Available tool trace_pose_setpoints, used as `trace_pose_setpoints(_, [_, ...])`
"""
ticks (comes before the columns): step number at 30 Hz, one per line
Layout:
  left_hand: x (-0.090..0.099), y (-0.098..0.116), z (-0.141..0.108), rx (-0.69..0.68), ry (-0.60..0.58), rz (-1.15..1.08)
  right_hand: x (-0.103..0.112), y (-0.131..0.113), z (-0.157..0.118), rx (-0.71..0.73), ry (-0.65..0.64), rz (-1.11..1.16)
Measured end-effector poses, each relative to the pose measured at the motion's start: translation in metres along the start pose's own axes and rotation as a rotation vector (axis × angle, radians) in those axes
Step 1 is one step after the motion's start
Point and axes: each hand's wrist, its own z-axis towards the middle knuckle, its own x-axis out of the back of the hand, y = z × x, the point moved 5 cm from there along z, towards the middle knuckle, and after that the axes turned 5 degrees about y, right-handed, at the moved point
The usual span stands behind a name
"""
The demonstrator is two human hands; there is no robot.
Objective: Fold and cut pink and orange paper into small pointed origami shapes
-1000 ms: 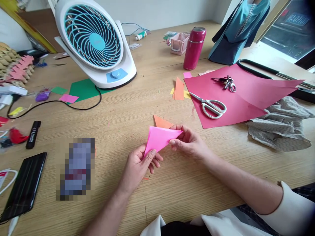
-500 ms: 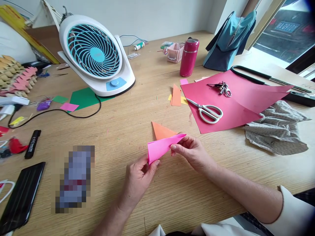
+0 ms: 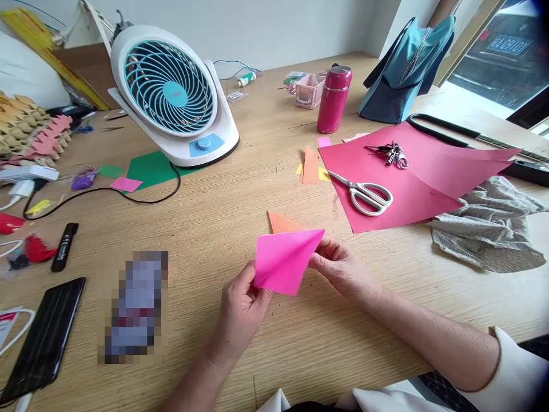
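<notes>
A pink sheet of paper [image 3: 285, 262] is held above the table between my two hands, with a diagonal crease showing across it. My left hand [image 3: 244, 300] grips its lower left edge, the fingertips partly hidden behind the sheet. At the right corner my right hand [image 3: 338, 266] pinches the paper between thumb and fingers. Just behind the pink sheet lies an orange piece of paper [image 3: 281, 222], its lower part covered from view.
Large red paper [image 3: 412, 189] on the right bears white-handled scissors [image 3: 369, 197] and keys [image 3: 393, 153]. Grey cloth [image 3: 489, 229] lies beside it. A fan [image 3: 174, 94], a magenta flask [image 3: 334, 100] and a blue bag [image 3: 397, 86] stand farther back. A black tablet-like device [image 3: 45, 337] lies left.
The pink paper was folded over on itself and now stands opened out, its face turned toward me. Both hands stay at nearly the same place. The view has shifted slightly.
</notes>
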Motion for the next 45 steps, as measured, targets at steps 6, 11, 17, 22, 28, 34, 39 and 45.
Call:
trace_pose_setpoints(6, [0.008, 0.013, 0.001, -0.199, 0.101, 0.283, 0.009, 0.001, 0.0, -0.061, 0.075, 0.186])
trace_pose_setpoints(11, [0.006, 0.014, 0.002, -0.221, 0.096, 0.294, 0.012, -0.001, 0.0, -0.133, 0.153, 0.06])
trace_pose_setpoints(17, [0.003, 0.007, 0.001, 0.023, -0.061, -0.053, 0.016, 0.004, 0.004, -0.114, 0.205, 0.046])
trace_pose_setpoints(22, [0.001, 0.002, -0.002, 0.221, -0.219, -0.481, 0.016, 0.001, 0.004, -0.059, 0.206, 0.002])
trace_pose_setpoints(28, [-0.001, -0.009, 0.001, 0.297, -0.169, -0.659, 0.014, 0.001, 0.003, -0.037, 0.191, -0.047])
trace_pose_setpoints(34, [-0.001, -0.011, 0.002, 0.3, -0.091, -0.669, 0.013, 0.003, 0.004, -0.014, 0.185, -0.035])
trace_pose_setpoints(39, [0.004, -0.012, 0.002, 0.274, -0.014, -0.626, 0.01, 0.001, 0.003, 0.037, 0.15, -0.108])
trace_pose_setpoints(45, [0.01, -0.013, 0.005, 0.286, 0.087, -0.595, 0.003, -0.013, -0.002, 0.252, 0.036, -0.334])
